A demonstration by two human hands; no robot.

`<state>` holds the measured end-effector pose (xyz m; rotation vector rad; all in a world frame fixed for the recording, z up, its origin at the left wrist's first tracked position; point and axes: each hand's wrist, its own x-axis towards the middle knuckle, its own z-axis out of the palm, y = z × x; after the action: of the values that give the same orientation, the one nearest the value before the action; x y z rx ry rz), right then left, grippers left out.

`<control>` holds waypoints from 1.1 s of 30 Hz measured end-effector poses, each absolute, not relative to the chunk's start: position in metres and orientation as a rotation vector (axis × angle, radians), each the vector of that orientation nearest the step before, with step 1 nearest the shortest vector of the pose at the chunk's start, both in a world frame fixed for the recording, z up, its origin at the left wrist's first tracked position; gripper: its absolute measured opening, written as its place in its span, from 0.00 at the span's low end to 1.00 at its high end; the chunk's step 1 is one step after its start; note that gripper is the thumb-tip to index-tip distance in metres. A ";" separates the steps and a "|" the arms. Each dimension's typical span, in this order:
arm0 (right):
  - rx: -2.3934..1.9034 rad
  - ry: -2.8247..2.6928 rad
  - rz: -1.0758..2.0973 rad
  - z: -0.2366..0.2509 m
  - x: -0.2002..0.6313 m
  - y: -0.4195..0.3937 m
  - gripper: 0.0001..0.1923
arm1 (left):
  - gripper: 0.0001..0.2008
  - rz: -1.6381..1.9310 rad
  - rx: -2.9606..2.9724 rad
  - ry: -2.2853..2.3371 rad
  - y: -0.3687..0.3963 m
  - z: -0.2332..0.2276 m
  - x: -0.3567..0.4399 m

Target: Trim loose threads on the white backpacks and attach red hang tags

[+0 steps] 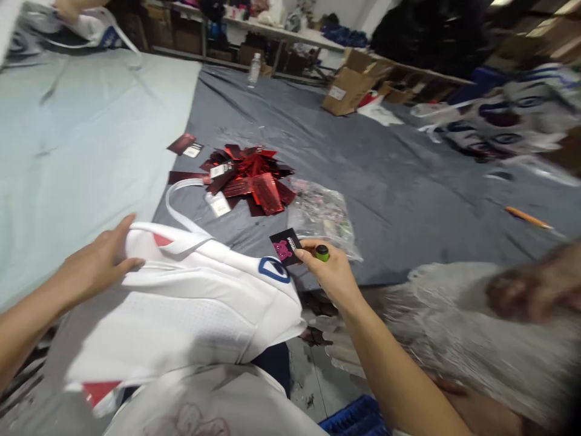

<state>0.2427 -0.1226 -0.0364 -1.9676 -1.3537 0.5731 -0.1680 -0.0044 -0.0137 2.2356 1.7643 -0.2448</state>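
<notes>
Step in hand, as judged: the white fabric item is steadied while a small black card is brought to it. The fabric lies near, across the person's front at the table's edge; the card is just beyond its right end, close to the blue eye emblem. Next move likely calls for a firm left hold and a controlled card, without the green tool slipping.

Pose: left hand reaches in from the left, thumb and forefinger parted around the fabric's left end, which it has hold of; the remaining fingers are hard to make out. Right hand comes from the near right, thumb and forefinger closed in a pinch on the card's corner, the green tool tucked within. Red foil tags lie beyond, in a pile.
</notes>
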 end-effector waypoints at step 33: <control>-1.401 -3.052 0.171 -0.001 -0.047 -0.021 0.13 | 0.48 0.712 2.038 1.434 -0.054 -0.089 -0.228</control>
<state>-0.0466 -0.0214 -0.0008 -1.4008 -3.0523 0.1712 -0.2278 -0.0538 -0.0893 2.0384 1.4337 0.7122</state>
